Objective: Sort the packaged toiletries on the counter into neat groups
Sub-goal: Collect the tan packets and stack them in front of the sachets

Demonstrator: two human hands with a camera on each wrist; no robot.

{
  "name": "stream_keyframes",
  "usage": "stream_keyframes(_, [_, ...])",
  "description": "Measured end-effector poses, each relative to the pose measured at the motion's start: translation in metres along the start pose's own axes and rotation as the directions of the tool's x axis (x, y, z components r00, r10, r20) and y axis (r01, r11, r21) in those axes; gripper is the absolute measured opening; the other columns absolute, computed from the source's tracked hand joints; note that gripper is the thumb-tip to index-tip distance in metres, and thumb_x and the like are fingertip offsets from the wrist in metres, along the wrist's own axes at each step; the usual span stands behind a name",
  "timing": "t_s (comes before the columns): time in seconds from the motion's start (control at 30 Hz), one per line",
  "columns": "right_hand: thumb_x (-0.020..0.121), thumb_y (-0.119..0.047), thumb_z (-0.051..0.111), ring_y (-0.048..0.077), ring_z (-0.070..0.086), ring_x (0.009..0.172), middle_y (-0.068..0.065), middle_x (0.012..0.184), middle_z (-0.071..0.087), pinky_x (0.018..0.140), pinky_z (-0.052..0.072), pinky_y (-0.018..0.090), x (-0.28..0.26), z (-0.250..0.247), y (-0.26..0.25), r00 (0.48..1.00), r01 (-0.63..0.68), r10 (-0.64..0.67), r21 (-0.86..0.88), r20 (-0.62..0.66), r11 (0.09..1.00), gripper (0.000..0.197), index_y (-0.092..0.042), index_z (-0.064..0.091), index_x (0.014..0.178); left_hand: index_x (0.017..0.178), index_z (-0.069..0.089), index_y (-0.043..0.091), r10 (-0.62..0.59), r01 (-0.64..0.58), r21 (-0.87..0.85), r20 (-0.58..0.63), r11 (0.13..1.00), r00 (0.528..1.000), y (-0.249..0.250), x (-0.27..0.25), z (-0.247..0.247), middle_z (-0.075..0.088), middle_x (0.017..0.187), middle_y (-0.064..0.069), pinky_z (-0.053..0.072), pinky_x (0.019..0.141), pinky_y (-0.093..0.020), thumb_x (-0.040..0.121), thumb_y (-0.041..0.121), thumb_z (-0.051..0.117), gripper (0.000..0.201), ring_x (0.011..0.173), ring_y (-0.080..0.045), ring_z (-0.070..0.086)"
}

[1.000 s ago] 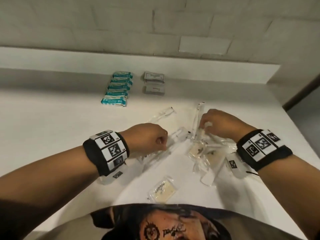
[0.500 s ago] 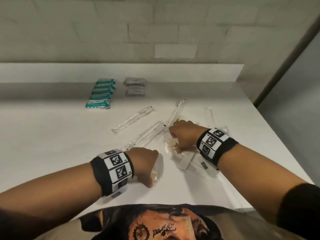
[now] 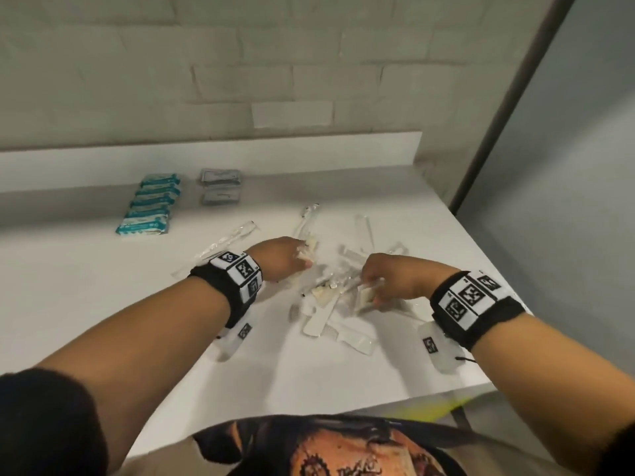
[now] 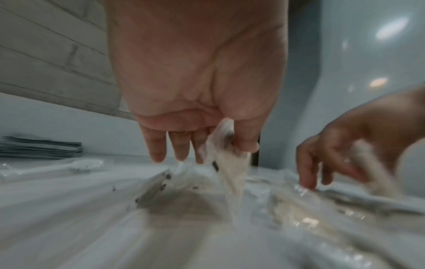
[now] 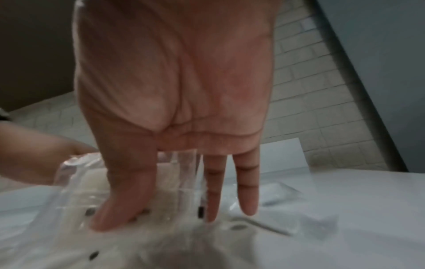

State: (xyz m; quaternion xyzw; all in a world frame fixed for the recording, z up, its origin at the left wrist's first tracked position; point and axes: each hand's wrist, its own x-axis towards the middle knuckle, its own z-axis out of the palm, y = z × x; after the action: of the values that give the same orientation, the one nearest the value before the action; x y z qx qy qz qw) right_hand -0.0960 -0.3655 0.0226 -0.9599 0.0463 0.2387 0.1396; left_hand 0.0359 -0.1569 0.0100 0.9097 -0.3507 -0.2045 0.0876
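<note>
My left hand [image 3: 302,255] hovers at the far left of a loose pile of clear packets [image 3: 330,304] in the middle of the white counter [image 3: 103,304]. Its thumb and forefinger pinch a small cream packet [image 4: 227,163], which hangs above the counter. My right hand [image 3: 369,290] is on the right of the pile and pinches a clear packet with a cream pad [image 3: 364,297]. In the right wrist view the thumb [image 5: 119,200] presses on that packet [image 5: 87,182] while two fingers point straight down.
A row of teal packets [image 3: 147,204] and a stack of grey packets [image 3: 220,187] sit at the back by the wall. Clear-wrapped toothbrushes [image 3: 223,245] lie loose beyond the pile. The counter's right edge [image 3: 481,262] runs close to my right wrist.
My left hand has risen from the front of the counter to the far side of the pile, now carrying a cream packet. The right hand stays on the pile.
</note>
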Motion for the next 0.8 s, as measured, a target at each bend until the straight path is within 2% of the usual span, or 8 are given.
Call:
stream_keyframes(0.13, [0.067, -0.017, 0.072, 0.023, 0.061, 0.099, 0.000, 0.121, 0.058, 0.084, 0.053, 0.044, 0.001, 0.006, 0.013, 0.999, -0.025, 0.030, -0.136, 0.031, 0.990, 0.032, -0.017, 0.060, 0.096, 0.144, 0.040, 0.016, -0.057, 0.049, 0.122, 0.059, 0.991, 0.997, -0.002, -0.001, 0.012, 0.042, 0.149, -0.005, 0.037, 0.107, -0.036, 0.095, 0.049, 0.043, 0.059, 0.129, -0.024, 0.047])
stream_keyframes(0.23, [0.075, -0.023, 0.065, 0.025, 0.058, 0.107, 0.001, 0.131, 0.053, 0.087, 0.051, 0.038, 0.000, 0.009, 0.029, 0.995, -0.074, 0.062, -0.178, -0.072, 0.981, 0.036, -0.019, 0.058, 0.109, 0.122, 0.055, 0.018, -0.043, 0.038, 0.205, 0.018, 0.978, 0.999, 0.001, -0.017, 0.015, 0.060, 0.124, -0.004, 0.045, 0.092, -0.035, 0.093, 0.049, 0.044, 0.044, 0.108, -0.022, 0.057])
stream_keyframes(0.33, [0.070, -0.023, 0.066, 0.023, 0.057, 0.099, -0.001, 0.111, 0.057, 0.079, 0.049, 0.032, -0.002, 0.008, 0.027, 0.982, -0.040, 0.014, -0.135, -0.188, 0.990, 0.027, -0.031, 0.053, 0.092, 0.106, 0.058, 0.020, -0.064, 0.079, 0.263, -0.066, 0.962, 0.996, 0.007, -0.026, 0.012, 0.063, 0.107, -0.002, 0.042, 0.082, -0.033, 0.092, 0.049, 0.044, 0.034, 0.092, -0.020, 0.056])
stream_keyframes(0.43, [0.073, -0.017, 0.065, 0.019, 0.055, 0.087, 0.000, 0.100, 0.059, 0.068, 0.045, 0.028, -0.003, 0.009, 0.009, 0.987, 0.041, -0.067, -0.173, -0.147, 0.984, 0.019, -0.025, 0.054, 0.085, 0.100, 0.057, 0.019, -0.072, 0.094, 0.167, -0.131, 0.982, 0.989, 0.014, -0.019, 0.007, 0.061, 0.102, -0.002, 0.041, 0.077, -0.031, 0.092, 0.050, 0.048, 0.033, 0.089, -0.020, 0.054])
stream_keyframes(0.53, [0.080, -0.010, 0.060, 0.023, 0.054, 0.093, 0.004, 0.105, 0.055, 0.067, 0.038, 0.029, -0.001, 0.017, -0.004, 0.983, 0.046, -0.089, -0.252, -0.160, 0.967, 0.025, -0.018, 0.053, 0.103, 0.092, 0.050, 0.017, -0.060, 0.066, 0.038, -0.140, 0.997, 0.988, 0.025, 0.003, 0.004, 0.058, 0.099, -0.006, 0.035, 0.072, -0.029, 0.093, 0.048, 0.050, 0.031, 0.085, -0.020, 0.049])
stream_keyframes(0.63, [0.075, -0.008, 0.068, 0.024, 0.050, 0.109, 0.002, 0.122, 0.049, 0.078, 0.044, 0.034, 0.004, 0.021, -0.003, 0.986, 0.022, -0.062, -0.253, -0.153, 0.967, 0.060, -0.023, 0.043, 0.128, 0.104, 0.055, 0.010, -0.109, 0.108, -0.017, -0.116, 0.994, 0.987, 0.030, 0.031, 0.003, 0.059, 0.114, -0.012, 0.039, 0.079, -0.031, 0.093, 0.048, 0.050, 0.040, 0.098, -0.026, 0.055])
stream_keyframes(0.7, [0.075, -0.008, 0.068, 0.025, 0.047, 0.115, 0.002, 0.124, 0.045, 0.081, 0.043, 0.035, 0.004, 0.016, -0.004, 0.996, 0.006, -0.028, -0.257, -0.082, 0.966, 0.064, -0.024, 0.042, 0.131, 0.117, 0.055, 0.007, -0.171, 0.174, 0.031, -0.077, 0.984, 0.982, 0.031, 0.043, 0.003, 0.056, 0.124, -0.015, 0.042, 0.089, -0.034, 0.092, 0.048, 0.053, 0.049, 0.112, -0.029, 0.053])
stream_keyframes(0.8, [0.073, 0.000, 0.063, 0.026, 0.045, 0.116, 0.004, 0.125, 0.044, 0.078, 0.038, 0.032, 0.001, 0.008, -0.008, 1.000, -0.001, -0.004, -0.267, -0.020, 0.964, 0.062, -0.021, 0.045, 0.128, 0.128, 0.053, 0.011, -0.265, 0.274, 0.116, -0.085, 0.955, 0.960, 0.034, 0.052, 0.007, 0.051, 0.131, -0.015, 0.044, 0.098, -0.037, 0.087, 0.050, 0.059, 0.057, 0.120, -0.030, 0.051])
